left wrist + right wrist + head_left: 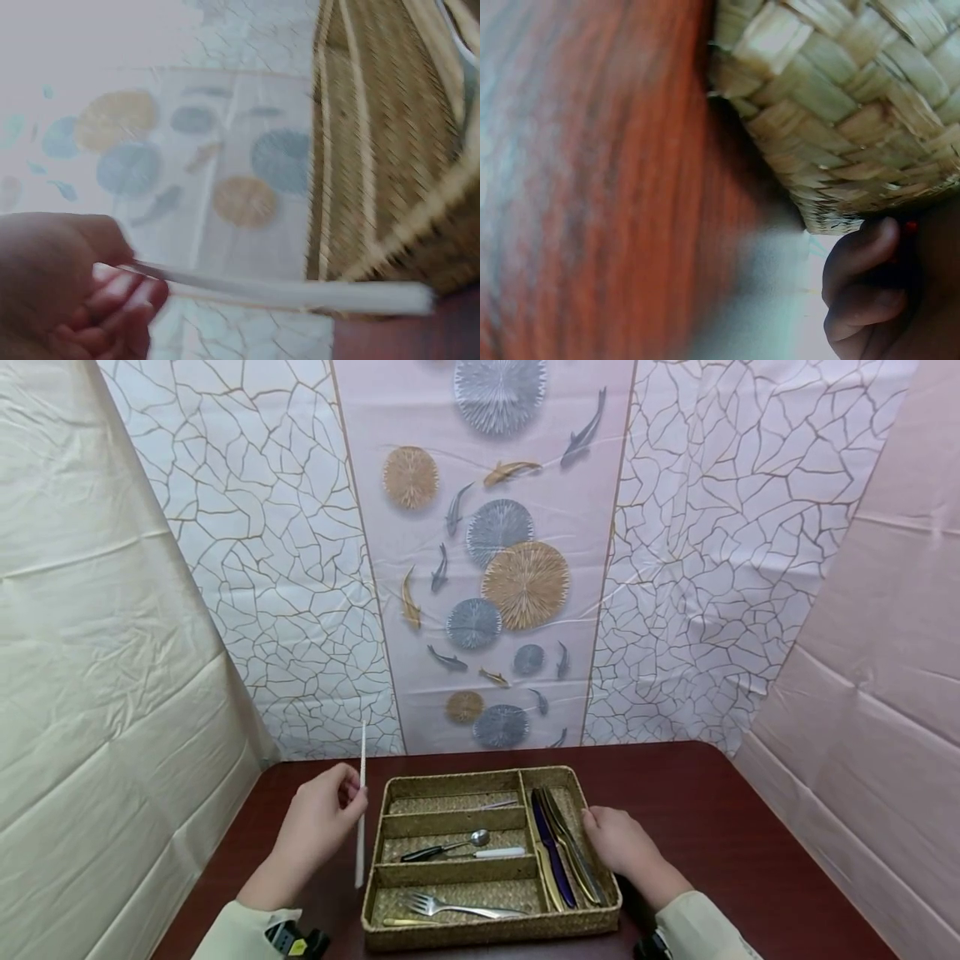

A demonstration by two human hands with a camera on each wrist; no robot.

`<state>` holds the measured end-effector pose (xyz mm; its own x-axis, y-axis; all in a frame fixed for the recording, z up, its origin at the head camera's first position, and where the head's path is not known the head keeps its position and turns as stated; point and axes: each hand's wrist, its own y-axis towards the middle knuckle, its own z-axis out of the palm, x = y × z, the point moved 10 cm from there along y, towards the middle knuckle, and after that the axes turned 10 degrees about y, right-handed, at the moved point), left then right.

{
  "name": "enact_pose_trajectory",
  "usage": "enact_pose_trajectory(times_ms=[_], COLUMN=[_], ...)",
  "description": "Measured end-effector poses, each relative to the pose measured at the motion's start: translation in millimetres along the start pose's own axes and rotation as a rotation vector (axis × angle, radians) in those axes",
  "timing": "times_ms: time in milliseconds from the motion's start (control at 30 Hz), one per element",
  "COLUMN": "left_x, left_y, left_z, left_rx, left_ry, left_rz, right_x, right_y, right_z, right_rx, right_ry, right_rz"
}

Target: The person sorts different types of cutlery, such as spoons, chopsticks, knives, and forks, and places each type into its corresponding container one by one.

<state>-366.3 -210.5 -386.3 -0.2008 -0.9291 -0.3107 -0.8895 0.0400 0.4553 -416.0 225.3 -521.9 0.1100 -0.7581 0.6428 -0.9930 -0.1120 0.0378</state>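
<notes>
My left hand (321,817) pinches a slim white chopstick (361,835) between thumb and fingers, upright just left of a woven cutlery tray (450,932). In the left wrist view the chopstick's thicker end (375,297) points toward the tray. My right hand (626,843) grips the tray's right wall; its fingers (859,259) are curled by the woven side in the right wrist view. A small spoon (478,837) with a black handle and a white-handled piece (500,852) lie in the middle-left compartment. A fork (427,904) and a gold handle (408,922) lie in the front one.
Several long pieces, one with a purple handle (558,868), lie in the tray's right compartment. A thin silvery piece (498,804) is in the back-left one. The dark red table (697,802) backs onto a patterned curtain (480,527), with cloth at both sides.
</notes>
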Motion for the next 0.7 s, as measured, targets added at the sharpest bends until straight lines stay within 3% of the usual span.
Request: enact_pose_trajectory(times_ms=[133, 267, 533, 700], left_x=[-25.3, -46.5, -71.2, -71.6], left_y=[6.1, 15.9, 32.5, 42.2], left_z=[-24.3, -34.7, -22.9, -10.1], left_rx=[-0.176, -0.260, -0.253, -0.221], left_ry=[-0.039, -0.067, -0.083, -0.072], left_rz=[0.069, 0.127, 0.222, 0.212], right_x=[0, -1, -3, -3], right_y=[-1, 0, 1, 1], right_z=[-2, -3, -1, 1], right_rx=[0.000, -0.004, -0.002, 0.002], right_ry=[0.008, 0.009, 0.005, 0.002], right_rz=[0.005, 0.004, -0.007, -0.010])
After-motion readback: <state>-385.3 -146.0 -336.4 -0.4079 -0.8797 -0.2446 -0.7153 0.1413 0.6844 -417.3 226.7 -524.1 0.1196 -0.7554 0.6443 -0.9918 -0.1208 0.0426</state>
